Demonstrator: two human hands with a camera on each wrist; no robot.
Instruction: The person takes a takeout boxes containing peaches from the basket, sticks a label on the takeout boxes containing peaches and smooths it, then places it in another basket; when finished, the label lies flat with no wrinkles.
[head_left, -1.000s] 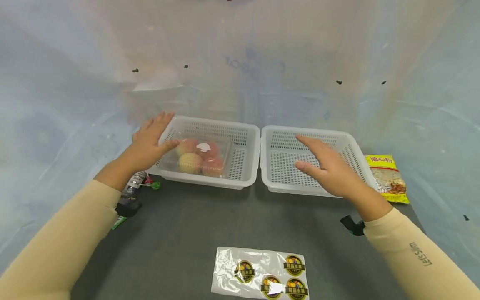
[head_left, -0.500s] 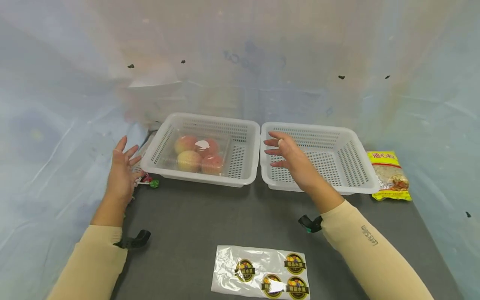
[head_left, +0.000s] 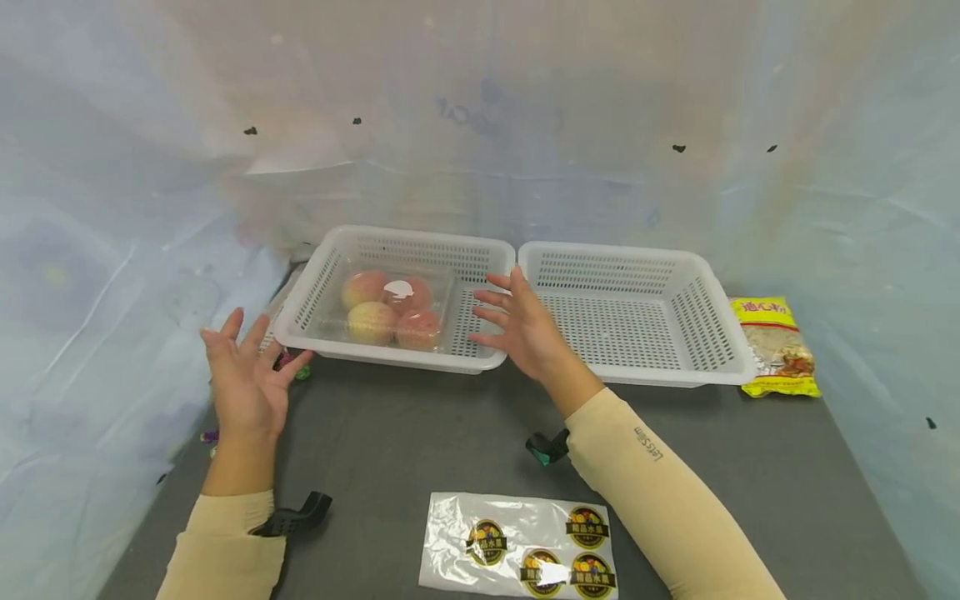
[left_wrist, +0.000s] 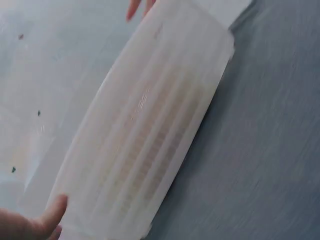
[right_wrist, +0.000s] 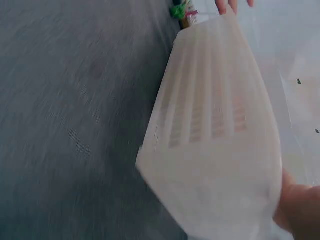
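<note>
My left hand (head_left: 251,387) has its fingers spread beside the front left corner of the left white plastic basket (head_left: 390,357), and holds nothing. The right hand (head_left: 531,333), fingers also apart, reaches over that basket's right end with nothing in its grasp. Inside the basket sits a clear plastic box of peach-like fruit (head_left: 371,323) with a white label on its lid. Both wrist views face the basket's ribbed long side; the left wrist view has a thumb (left_wrist: 54,215) near its rim. A hand (right_wrist: 295,205) shows at the basket's near end in the right wrist view.
A second white basket (head_left: 615,373) stands to the right, beside a yellow bag of pasta (head_left: 776,346). A sheet of round fruit stickers (head_left: 450,542) lies near the front of the dark table (head_left: 390,450). Lollipops (head_left: 302,372) peek out behind the left hand.
My left hand has left the left basket's rim and drawn back toward me, palm turned. From over the right basket, the right hand has moved left to the left basket's end.
</note>
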